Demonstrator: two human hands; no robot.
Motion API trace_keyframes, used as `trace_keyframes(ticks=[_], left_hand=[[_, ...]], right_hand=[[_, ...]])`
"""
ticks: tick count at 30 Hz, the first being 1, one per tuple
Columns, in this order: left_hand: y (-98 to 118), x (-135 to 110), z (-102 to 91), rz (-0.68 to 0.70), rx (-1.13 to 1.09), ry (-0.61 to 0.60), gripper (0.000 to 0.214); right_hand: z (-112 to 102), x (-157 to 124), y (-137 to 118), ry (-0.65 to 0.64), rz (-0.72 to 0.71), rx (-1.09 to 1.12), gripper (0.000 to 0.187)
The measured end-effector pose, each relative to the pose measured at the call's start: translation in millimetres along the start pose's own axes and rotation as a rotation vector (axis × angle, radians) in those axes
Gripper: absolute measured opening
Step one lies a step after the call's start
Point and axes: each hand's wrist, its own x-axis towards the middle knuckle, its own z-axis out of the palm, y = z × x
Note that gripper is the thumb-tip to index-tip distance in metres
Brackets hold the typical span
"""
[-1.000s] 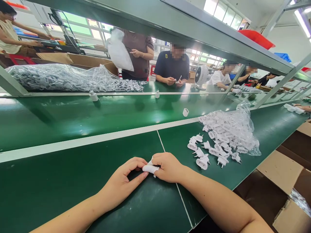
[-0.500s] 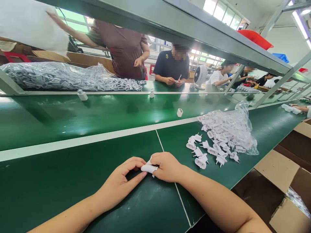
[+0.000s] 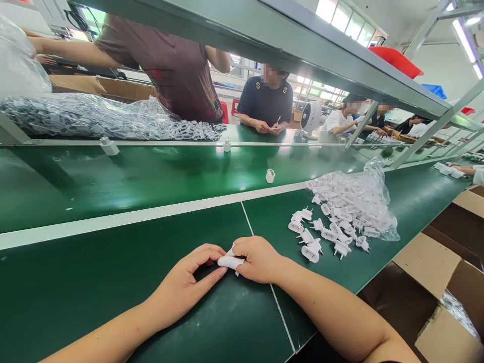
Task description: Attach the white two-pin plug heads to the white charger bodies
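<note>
While left fingers (image 3: 210,280) touch it, white wrap (image 3: 230,262) apparently covers right fingers (image 3: 245,248).

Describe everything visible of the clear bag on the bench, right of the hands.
The clear bag looks like thin, glossy plastic film, wrinkled. It lies slumped on the green bench, its far end bunched up in a peak. White plug pieces lie loose at its near left side, and more show through it; its mouth cannot be made out. Neither the left hand nor the right hand touches it.
</note>
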Motion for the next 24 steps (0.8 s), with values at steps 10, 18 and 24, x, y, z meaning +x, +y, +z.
trace_keyframes(ticks=[10, 18, 24], left_hand=[[2.9, -0.1, -2.0, -0.002, -0.003, -0.023, 0.028], [5.3, 0.6, -3.6, -0.007, 0.041, -0.029, 0.041], [5.2, 0.9, -2.8, 0.013, 0.04, -0.03, 0.049]], right_hand=[[-0.8, 0.4, -0.4, -0.004, -0.017, -0.026, 0.018], [0.8, 0.3, 1.4, 0.007, -0.012, -0.049, 0.015], [4.9, 0.0, 4.2, 0.019, -0.03, -0.08, 0.015]])
